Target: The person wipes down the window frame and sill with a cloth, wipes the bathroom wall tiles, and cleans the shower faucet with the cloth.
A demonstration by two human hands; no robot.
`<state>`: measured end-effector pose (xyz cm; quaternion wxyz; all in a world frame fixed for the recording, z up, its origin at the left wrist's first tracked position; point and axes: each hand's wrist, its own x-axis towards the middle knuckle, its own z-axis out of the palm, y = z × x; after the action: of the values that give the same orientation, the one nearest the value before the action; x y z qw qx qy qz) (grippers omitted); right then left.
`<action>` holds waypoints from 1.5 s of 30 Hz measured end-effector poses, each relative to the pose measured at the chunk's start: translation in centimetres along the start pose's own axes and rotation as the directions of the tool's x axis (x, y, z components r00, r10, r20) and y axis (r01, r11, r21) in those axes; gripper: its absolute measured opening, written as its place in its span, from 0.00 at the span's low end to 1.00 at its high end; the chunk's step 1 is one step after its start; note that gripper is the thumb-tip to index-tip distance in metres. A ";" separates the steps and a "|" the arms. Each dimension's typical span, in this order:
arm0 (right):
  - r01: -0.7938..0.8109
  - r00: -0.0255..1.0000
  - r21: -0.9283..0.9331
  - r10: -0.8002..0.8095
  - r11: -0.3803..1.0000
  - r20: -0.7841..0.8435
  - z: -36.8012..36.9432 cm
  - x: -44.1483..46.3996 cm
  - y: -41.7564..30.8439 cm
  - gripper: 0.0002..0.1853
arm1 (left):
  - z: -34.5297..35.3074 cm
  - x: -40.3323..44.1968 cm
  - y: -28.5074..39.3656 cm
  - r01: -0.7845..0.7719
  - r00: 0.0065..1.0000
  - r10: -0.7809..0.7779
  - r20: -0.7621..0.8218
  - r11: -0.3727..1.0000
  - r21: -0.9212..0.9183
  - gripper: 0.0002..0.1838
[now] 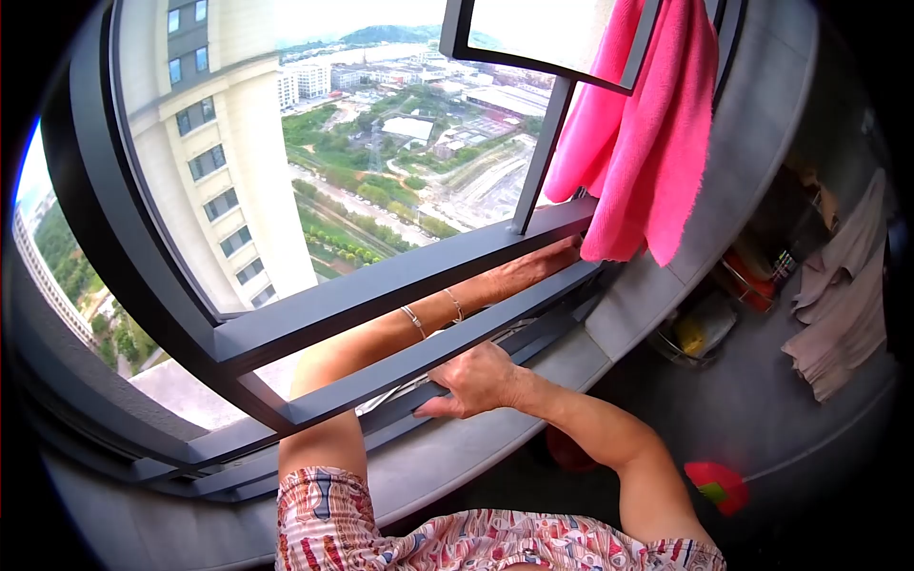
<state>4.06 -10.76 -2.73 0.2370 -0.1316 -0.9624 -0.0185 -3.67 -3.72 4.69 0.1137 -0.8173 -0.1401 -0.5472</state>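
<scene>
My left hand (541, 268) reaches through the gap between two dark grey bars of the window frame (381, 285), its arm passing behind the lower bar. Its fingers are mostly hidden at the frame's corner, just left of a hanging pink towel (657, 143). Silver bracelets (414, 322) circle that forearm. Closer to me, my right hand (476, 379) is closed at the lower bar of the frame, fingers curled with their tips hidden and the thumb pointing left. Thin whitish strips (386, 395) show in the gap beside it.
A grey stone sill (457, 443) curves below the window. Beyond the glass, far below, lie trees and roads, beside a tall building (214, 162). On the right, a beige cloth (838, 295) hangs near a basket with a yellow item (695, 333). A red object (719, 485) sits lower down.
</scene>
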 end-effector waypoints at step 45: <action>-0.023 0.996 -0.011 0.023 1.000 0.089 0.2 0.0 0.0 0.32 | -26.7 -9.9 -6.6 0.662 0.749 0.066 -0.659 -0.050 0.747 0.23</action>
<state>3.93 -10.75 -2.88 0.1935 -0.1446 -0.9703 -0.0148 -32.62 -7.65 5.74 0.5415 -0.2636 -0.6257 -0.4957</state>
